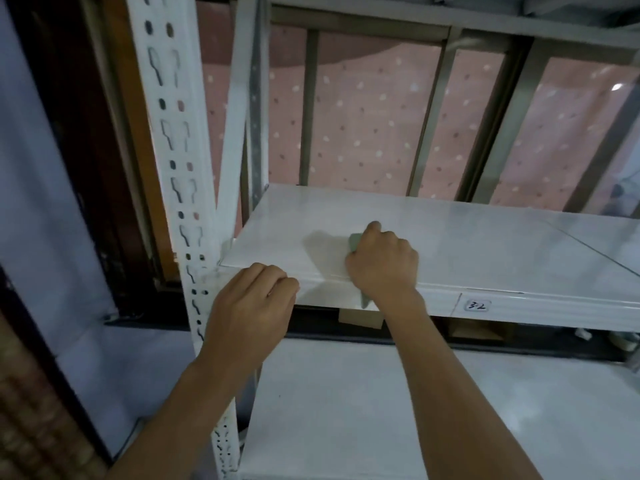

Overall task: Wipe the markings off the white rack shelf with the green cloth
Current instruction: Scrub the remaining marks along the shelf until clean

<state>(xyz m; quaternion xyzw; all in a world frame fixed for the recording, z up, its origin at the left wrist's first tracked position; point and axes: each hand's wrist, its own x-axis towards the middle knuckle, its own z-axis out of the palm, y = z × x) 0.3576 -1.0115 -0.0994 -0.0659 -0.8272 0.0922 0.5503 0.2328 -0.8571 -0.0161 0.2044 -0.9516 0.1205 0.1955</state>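
Your right hand [381, 263] sits at the centre of the frame, its grip curled tight around the green cloth [354, 242] and pressing it onto the white rack shelf [485, 244] near the front edge. Most of the cloth is hidden under your fist; only a corner by the thumb and a strip below the wrist show. Your left hand [252, 306], lower left of it, rests on the shelf's front lip with fingers loosely bent, pinching nothing. No markings are clear on the blurred surface. A small label [477, 305] on the lip is hard to read.
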